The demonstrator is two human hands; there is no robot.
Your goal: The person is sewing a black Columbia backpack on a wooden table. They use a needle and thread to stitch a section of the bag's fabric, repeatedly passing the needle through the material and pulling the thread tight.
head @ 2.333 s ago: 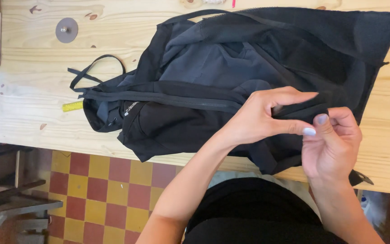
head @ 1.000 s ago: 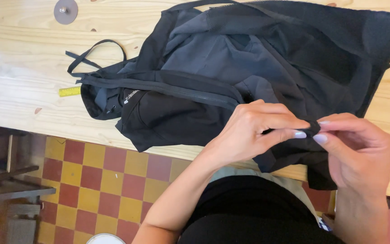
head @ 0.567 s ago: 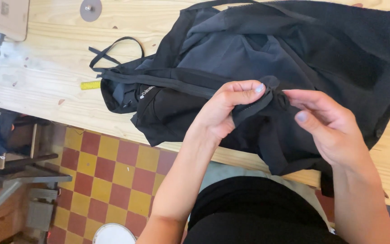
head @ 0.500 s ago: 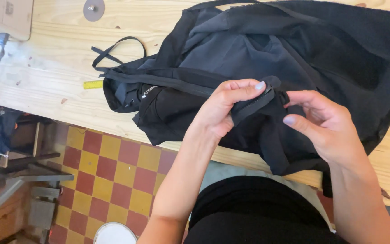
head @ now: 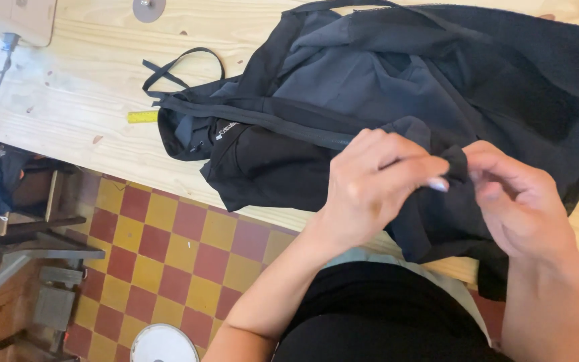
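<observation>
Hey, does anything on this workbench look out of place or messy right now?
Mostly the black garment: it lies crumpled, and part hangs over the near edge of the wooden table. The left hand and right hand pinch a fold. No damage shows.

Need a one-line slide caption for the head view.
Both hands, left hand and right hand, pinch a fold of the black garment spread on a wooden table.

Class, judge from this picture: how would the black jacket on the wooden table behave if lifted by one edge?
The black jacket probably sags limply: it lies in soft folds, and bunches between the left hand and right hand. Its thin cloth suggests it is light.
</observation>
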